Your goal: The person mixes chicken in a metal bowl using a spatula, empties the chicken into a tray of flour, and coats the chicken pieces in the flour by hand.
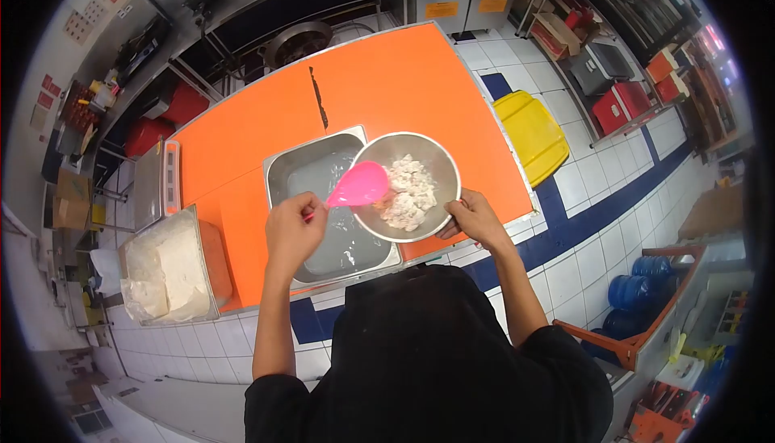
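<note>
- The bench (404, 72) is carrying the work along its near edge; its smooth orange top is looking flat and wipeable, with a dark, worn slit running in from the far edge
- The steel pan (278, 173) is sitting at the middle of the near edge; working above it is probably wise, since drips should then be falling into the clear, rippling water (355, 241)
- The tub (216, 253) is standing at the bench's near left corner, lined with crinkled clear plastic and holding pale, powdery flour (184, 269)
- The round bowl (446, 173) is overlapping the pan's right edge, though whether it is resting there or hanging above cannot be told; the right hand (476, 219) is gripping its rim on the side toward the bench's right edge, and a firm pinch should be stopping it from slewing
- The floury pieces (412, 197) are lying heaped inside the bowl, looking lumpy, ragged and dry-coated
- The pink scoop (359, 185), glossy and rounded, is hanging over the bowl's left rim, the left hand (297, 227) closing round its handle; tipping low and slowly would be keeping splashes down, but whether liquid is leaving it cannot be told
</note>
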`<state>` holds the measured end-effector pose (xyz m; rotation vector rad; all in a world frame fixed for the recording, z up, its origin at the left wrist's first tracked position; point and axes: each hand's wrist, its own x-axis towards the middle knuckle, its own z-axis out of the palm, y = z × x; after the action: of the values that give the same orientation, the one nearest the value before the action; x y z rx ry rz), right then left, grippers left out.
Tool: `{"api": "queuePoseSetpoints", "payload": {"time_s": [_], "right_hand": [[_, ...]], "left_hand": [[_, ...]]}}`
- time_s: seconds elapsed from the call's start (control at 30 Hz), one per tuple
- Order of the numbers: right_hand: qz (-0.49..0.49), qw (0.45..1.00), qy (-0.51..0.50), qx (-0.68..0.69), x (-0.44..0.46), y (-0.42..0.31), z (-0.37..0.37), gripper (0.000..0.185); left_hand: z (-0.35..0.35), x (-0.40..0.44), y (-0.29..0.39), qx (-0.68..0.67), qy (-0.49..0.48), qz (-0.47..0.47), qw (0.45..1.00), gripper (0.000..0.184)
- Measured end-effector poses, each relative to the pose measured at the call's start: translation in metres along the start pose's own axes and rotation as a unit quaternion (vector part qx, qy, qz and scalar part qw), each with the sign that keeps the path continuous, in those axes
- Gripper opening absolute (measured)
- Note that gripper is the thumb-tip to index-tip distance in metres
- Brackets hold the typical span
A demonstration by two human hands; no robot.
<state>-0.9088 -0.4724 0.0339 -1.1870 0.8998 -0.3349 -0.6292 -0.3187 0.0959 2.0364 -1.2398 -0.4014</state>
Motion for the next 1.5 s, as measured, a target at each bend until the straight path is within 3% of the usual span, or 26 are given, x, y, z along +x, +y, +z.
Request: {"api": "queuePoseSetpoints", "payload": {"time_s": [0.03, 0.07, 0.13, 0.17, 0.23, 0.27, 0.33, 0.43, 0.67, 0.73, 0.83, 0.87, 1.07, 1.17, 1.23, 1.27, 1.3, 1.37, 1.5], "right_hand": [[-0.001, 1.000, 0.005, 0.001, -0.001, 0.000, 0.001, 0.037], [-0.011, 1.000, -0.003, 0.000, -0.001, 0.000, 0.002, 0.036], [-0.029, 0.999, -0.012, -0.010, -0.003, -0.002, 0.008, 0.037], [-0.031, 0.999, -0.009, -0.008, -0.003, -0.001, 0.010, 0.037], [-0.031, 0.999, -0.006, -0.007, -0.004, 0.002, 0.008, 0.037], [-0.031, 0.999, 0.000, -0.005, -0.006, 0.004, 0.005, 0.037], [-0.029, 1.000, 0.000, -0.001, -0.009, 0.008, 0.003, 0.039], [-0.050, 0.997, 0.017, -0.059, -0.019, 0.007, 0.007, 0.039], [-0.046, 0.996, 0.070, 0.001, -0.040, 0.030, 0.004, 0.039], [-0.046, 0.994, 0.100, 0.000, -0.046, 0.035, -0.004, 0.042], [-0.049, 0.987, 0.150, -0.016, -0.060, 0.030, -0.010, 0.042], [-0.067, 0.980, 0.187, -0.001, -0.068, 0.025, -0.008, 0.033], [-0.012, 0.979, 0.203, -0.028, -0.093, 0.038, -0.012, 0.035], [-0.016, 0.972, 0.229, -0.042, -0.114, 0.055, 0.001, 0.034], [-0.041, 0.963, 0.261, -0.042, -0.127, 0.061, 0.011, 0.034], [-0.029, 0.963, 0.266, -0.006, -0.135, 0.064, 0.015, 0.034], [-0.022, 0.960, 0.276, 0.030, -0.143, 0.066, 0.019, 0.035], [-0.010, 0.953, 0.302, 0.026, -0.163, 0.059, 0.035, 0.033], [-0.018, 0.941, 0.337, 0.017, -0.182, 0.100, 0.041, 0.040]], "left_hand": [[0.005, -0.002, 0.015, 0.094, 0.033, 0.070, 0.993, 0.018], [0.011, 0.000, 0.024, 0.092, 0.032, 0.074, 0.993, 0.018], [0.016, 0.005, 0.032, 0.218, 0.095, 0.222, 0.946, 0.009], [0.016, 0.005, 0.032, 0.217, 0.094, 0.226, 0.945, 0.009], [0.020, 0.005, 0.035, 0.311, 0.070, 0.247, 0.915, 0.008], [0.022, 0.002, 0.037, 0.309, 0.067, 0.254, 0.914, 0.008], [0.025, -0.004, 0.040, 0.251, -0.050, 0.292, 0.921, 0.007], [0.063, 0.002, 0.053, 0.281, -0.082, 0.342, 0.893, 0.007], [0.079, 0.025, 0.059, 0.360, -0.028, 0.342, 0.867, 0.009], [0.077, 0.014, 0.061, 0.382, -0.121, 0.304, 0.864, 0.012], [0.079, 0.004, 0.068, 0.317, -0.145, 0.307, 0.885, 0.011], [0.077, -0.002, 0.079, 0.314, -0.154, 0.319, 0.881, 0.011], [0.096, -0.031, 0.098, 0.329, -0.251, 0.426, 0.804, 0.025], [0.127, -0.027, 0.085, 0.369, -0.214, 0.450, 0.784, 0.027], [0.136, -0.020, 0.082, 0.397, -0.122, 0.450, 0.790, 0.026], [0.135, -0.016, 0.083, 0.363, -0.093, 0.436, 0.818, 0.021], [0.135, -0.019, 0.085, 0.351, -0.089, 0.457, 0.812, 0.021], [0.140, -0.030, 0.090, 0.342, -0.177, 0.464, 0.798, 0.018], [0.113, -0.057, 0.109, 0.270, -0.332, 0.490, 0.759, 0.030]]}}
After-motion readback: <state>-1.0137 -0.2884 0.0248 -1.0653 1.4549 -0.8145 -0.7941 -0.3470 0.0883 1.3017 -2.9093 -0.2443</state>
